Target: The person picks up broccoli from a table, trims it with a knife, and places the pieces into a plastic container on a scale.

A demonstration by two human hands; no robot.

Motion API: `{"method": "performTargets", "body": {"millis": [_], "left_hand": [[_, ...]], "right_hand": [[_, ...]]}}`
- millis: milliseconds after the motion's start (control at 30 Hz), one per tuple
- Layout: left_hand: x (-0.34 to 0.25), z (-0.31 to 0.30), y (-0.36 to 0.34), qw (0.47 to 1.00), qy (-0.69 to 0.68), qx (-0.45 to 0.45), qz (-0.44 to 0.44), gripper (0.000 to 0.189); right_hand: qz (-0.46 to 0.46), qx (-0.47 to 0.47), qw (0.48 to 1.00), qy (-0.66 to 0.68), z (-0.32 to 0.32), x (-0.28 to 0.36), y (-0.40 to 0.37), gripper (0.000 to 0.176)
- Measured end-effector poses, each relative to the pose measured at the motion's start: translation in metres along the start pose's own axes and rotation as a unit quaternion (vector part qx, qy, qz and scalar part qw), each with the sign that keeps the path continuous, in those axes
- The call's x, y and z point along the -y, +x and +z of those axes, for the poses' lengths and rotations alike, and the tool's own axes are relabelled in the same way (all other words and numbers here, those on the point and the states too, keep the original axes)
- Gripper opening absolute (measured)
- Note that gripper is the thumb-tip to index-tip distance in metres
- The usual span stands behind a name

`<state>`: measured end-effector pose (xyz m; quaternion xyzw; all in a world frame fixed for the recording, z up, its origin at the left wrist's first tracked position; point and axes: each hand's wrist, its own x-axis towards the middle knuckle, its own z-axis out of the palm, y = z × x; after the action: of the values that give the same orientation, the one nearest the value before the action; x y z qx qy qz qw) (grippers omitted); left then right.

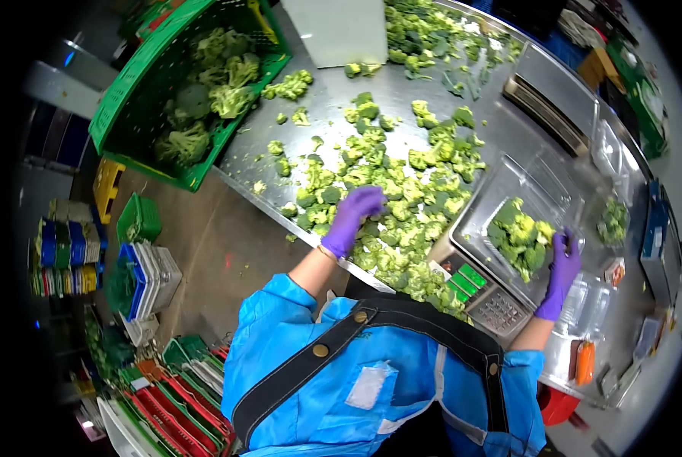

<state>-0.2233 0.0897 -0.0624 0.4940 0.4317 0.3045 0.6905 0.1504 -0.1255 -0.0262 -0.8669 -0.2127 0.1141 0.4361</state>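
Note:
Over the near-left side of a wide pile of cut broccoli florets is my left hand, in a purple glove. Its fingers curl together and down, and their tips are partly hidden against the pile. On the right, a digital scale with a green display carries a clear plastic tray. Broccoli florets are heaped in the tray's near part. My right hand, also gloved in purple, is at the tray's right edge beside this heap, fingers raised and apart.
A green crate of larger broccoli heads tilts at the table's left. A white block-like container stands at the back, with more broccoli behind it. Clear empty trays and an orange object lie right of the scale.

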Motion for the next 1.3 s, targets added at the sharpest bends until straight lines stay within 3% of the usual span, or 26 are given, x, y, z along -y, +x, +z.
{"method": "performTargets", "body": {"millis": [33, 100, 167, 233, 267, 333, 367, 433, 467, 500, 533, 567, 633, 700, 833, 967, 1100, 1167, 1233, 1300], "left_hand": [[0.004, -0.023, 0.013, 0.992, 0.054, -0.094, 0.068, 0.033], [0.009, -0.079, 0.037, 0.949, 0.164, -0.246, 0.108, 0.035], [0.048, -0.148, 0.077, 0.801, 0.358, -0.407, 0.255, 0.044], [0.06, -0.195, 0.091, 0.686, 0.526, -0.436, 0.249, 0.052], [0.067, -0.209, 0.097, 0.688, 0.525, -0.434, 0.249, 0.052], [0.072, -0.223, 0.103, 0.747, 0.512, -0.41, 0.111, 0.055], [0.076, -0.229, 0.105, 0.749, 0.512, -0.407, 0.109, 0.055], [0.075, -0.232, 0.104, 0.828, 0.381, -0.408, 0.062, 0.057], [0.091, -0.245, 0.114, 0.875, 0.258, -0.4, 0.089, 0.049], [0.08, -0.232, 0.106, 0.876, 0.256, -0.4, 0.086, 0.049], [0.054, -0.208, 0.089, 0.928, 0.072, -0.353, 0.094, 0.043], [0.04, -0.195, 0.079, 0.944, -0.114, -0.294, 0.1, 0.037], [0.04, -0.191, 0.072, 0.941, -0.185, -0.258, 0.115, 0.032], [0.031, -0.188, 0.061, 0.935, -0.318, -0.155, 0.02, 0.029], [0.024, -0.172, 0.049, 0.967, -0.212, -0.135, 0.047, 0.032], [0.01, -0.151, 0.037, 0.99, -0.097, -0.091, 0.044, 0.036], [0.006, -0.127, 0.033, 0.987, 0.053, -0.146, 0.034, 0.04], [0.002, -0.114, 0.029, 0.987, 0.038, -0.152, 0.041, 0.043], [-0.004, -0.099, 0.026, 0.993, -0.046, -0.089, 0.06, 0.044], [-0.008, -0.071, 0.017, 0.999, 0.014, 0.002, 0.031, 0.043]], "right_hand": [[0.029, -0.019, 0.999, -0.008, -0.006, 0.016, -0.006, 0.037], [-0.006, -0.04, 0.999, 0.019, -0.008, 0.014, -0.01, 0.036], [-0.041, -0.105, 0.988, 0.107, -0.011, 0.025, -0.019, 0.036], [-0.042, -0.099, 0.988, 0.115, -0.013, 0.028, -0.026, 0.035], [-0.032, -0.089, 0.987, 0.128, -0.012, 0.032, -0.032, 0.034], [-0.023, -0.08, 0.987, 0.14, -0.011, 0.033, -0.038, 0.034], [-0.021, -0.079, 0.985, 0.151, -0.01, 0.03, -0.039, 0.033], [-0.02, -0.079, 0.984, 0.158, -0.011, 0.03, -0.042, 0.031], [-0.017, -0.087, 0.984, 0.157, -0.01, 0.032, -0.044, 0.03], [-0.014, -0.093, 0.983, 0.155, -0.01, 0.033, -0.046, 0.029], [-0.013, -0.092, 0.984, 0.151, -0.011, 0.034, -0.047, 0.029], [-0.011, -0.09, 0.985, 0.149, -0.01, 0.034, -0.047, 0.028], [-0.008, -0.087, 0.985, 0.147, -0.007, 0.034, -0.048, 0.027], [-0.016, -0.076, 0.985, 0.156, -0.003, 0.032, -0.047, 0.027], [-0.02, -0.088, 0.98, 0.177, 0.002, 0.043, -0.052, 0.022], [-0.031, -0.058, 0.98, 0.188, -0.001, 0.044, -0.058, 0.032], [-0.031, -0.054, 0.977, 0.203, -0.001, 0.037, -0.061, 0.033], [-0.026, -0.056, 0.978, 0.199, -0.001, 0.038, -0.065, 0.035], [0.008, -0.032, 0.982, 0.183, -0.004, 0.048, -0.075, 0.037], [0.015, 0.057, 0.977, 0.204, -0.003, 0.049, -0.089, 0.043]]}}
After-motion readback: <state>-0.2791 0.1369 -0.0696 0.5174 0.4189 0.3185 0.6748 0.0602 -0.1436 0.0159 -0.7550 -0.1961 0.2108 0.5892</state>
